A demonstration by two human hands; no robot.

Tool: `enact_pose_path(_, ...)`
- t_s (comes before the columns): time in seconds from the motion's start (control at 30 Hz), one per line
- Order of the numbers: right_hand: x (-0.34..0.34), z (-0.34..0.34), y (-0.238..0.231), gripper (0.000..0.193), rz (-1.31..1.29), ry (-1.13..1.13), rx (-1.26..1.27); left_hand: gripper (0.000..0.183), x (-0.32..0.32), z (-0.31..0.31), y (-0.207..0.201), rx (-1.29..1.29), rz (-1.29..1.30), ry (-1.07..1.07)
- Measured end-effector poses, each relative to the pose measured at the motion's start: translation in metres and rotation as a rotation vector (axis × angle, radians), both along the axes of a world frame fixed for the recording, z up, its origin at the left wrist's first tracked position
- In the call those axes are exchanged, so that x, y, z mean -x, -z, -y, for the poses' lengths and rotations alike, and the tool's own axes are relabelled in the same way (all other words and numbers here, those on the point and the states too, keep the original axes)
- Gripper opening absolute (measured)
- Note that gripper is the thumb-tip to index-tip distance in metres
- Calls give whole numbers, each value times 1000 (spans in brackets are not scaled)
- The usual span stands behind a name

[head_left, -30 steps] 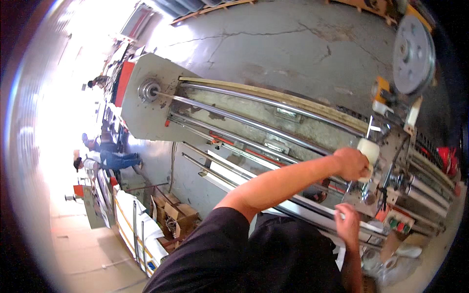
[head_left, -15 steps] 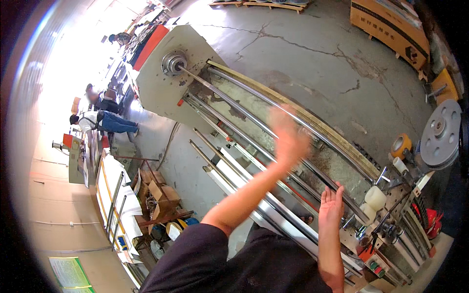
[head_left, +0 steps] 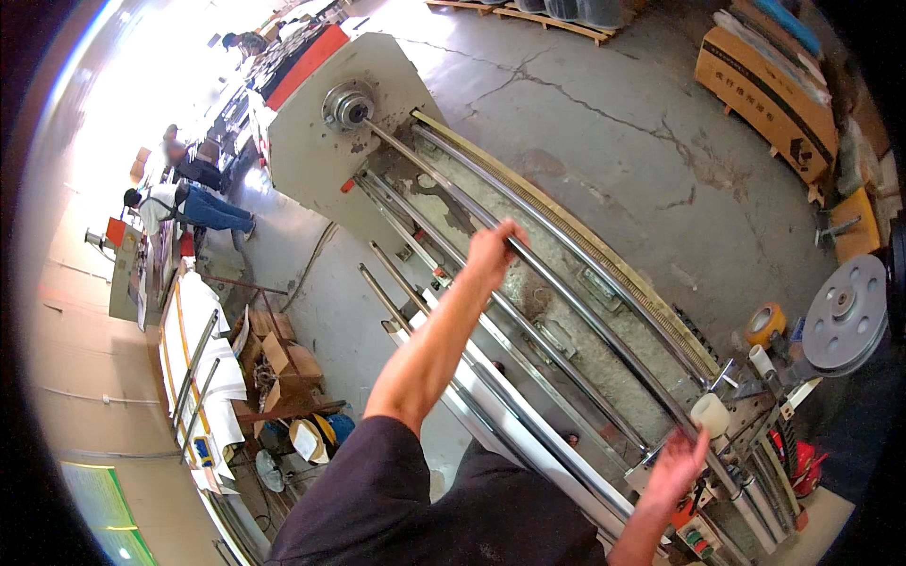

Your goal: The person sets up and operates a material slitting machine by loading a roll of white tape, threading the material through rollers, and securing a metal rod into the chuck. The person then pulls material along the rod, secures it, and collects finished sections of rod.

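A long metal shaft runs slantwise across the machine, from beside the round chuck at the far left to the near right. My left hand is closed around the shaft near its middle. Toward its near end, my right hand holds the shaft, palm up, thumb and fingers against it. The thinner far tip lies at the chuck's face; whether it is seated cannot be made out. A white roller stands beside the shaft near my right hand.
Parallel guide rails flank the shaft. A grey wheel and an orange tape roll are at the right. A large carton stands far right. Cardboard boxes lie left. Other people are far left.
My left hand, blurred above the rails before, now grips the shaft. The right hand has gone from open beside the shaft to holding its near end. The shaft has shifted toward the near right.
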State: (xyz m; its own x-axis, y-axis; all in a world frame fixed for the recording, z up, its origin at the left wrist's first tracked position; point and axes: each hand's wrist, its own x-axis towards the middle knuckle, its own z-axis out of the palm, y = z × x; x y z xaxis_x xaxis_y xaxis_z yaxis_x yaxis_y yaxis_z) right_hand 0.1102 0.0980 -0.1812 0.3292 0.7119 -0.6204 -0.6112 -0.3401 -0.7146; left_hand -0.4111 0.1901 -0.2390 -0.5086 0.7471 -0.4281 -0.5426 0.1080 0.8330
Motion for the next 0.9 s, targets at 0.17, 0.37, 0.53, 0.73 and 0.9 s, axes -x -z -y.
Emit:
enact_pose_path(0.17,-173,69,-25,39,174,29,-214,10,-152,103,-48,-140,572,60)
enact_pose_path(0.37,-278,155,-33,48,229,227,-96,20,-253,204,-57,-183,978,214)
enact_pose_path(0.53,-331,218,10,41,138,58,-72,40,-271,261,-47,-290,1120,306)
enact_pose_path(0.73,-353,266,60,50,681,-304,-168,53,-268,305,-34,-267,1060,296)
enact_pose_path(0.9,-375,283,75,62,1117,-693,-238,47,-269,318,-37,-56,834,256)
